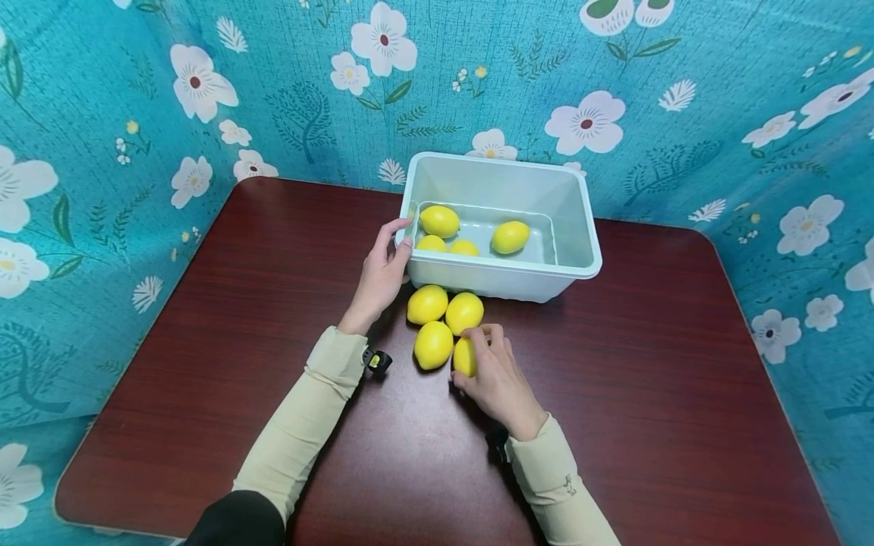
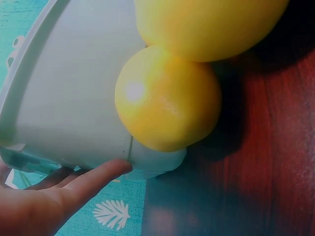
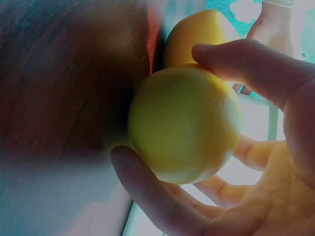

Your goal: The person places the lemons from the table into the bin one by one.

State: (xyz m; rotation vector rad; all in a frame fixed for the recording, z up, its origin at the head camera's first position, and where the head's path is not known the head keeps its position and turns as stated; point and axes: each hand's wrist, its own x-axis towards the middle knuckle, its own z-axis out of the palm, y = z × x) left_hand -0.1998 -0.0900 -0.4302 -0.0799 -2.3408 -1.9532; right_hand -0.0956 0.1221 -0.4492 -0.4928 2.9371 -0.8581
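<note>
My right hand (image 1: pixel 497 375) curls round a yellow lemon (image 3: pixel 184 123) low over the table, with thumb and fingers on opposite sides of it. Three more lemons sit beside it, one at the left (image 1: pixel 433 346), one near the bin's front left (image 1: pixel 427 305) and one just behind the held lemon (image 1: pixel 464 314). At the front left corner of the pale blue-grey plastic bin (image 1: pixel 492 282), my left hand (image 1: pixel 379 279) grips the rim between thumb and fingers. Several lemons, such as the one at the right (image 1: pixel 510 237), lie inside the bin.
The dark red-brown wooden table (image 1: pixel 655 394) has rounded corners. A turquoise cloth with white flowers (image 1: pixel 307 98) hangs behind the bin and along both sides. Each wrist wears a small black camera, the left one (image 1: pixel 378 361) being plainer to see.
</note>
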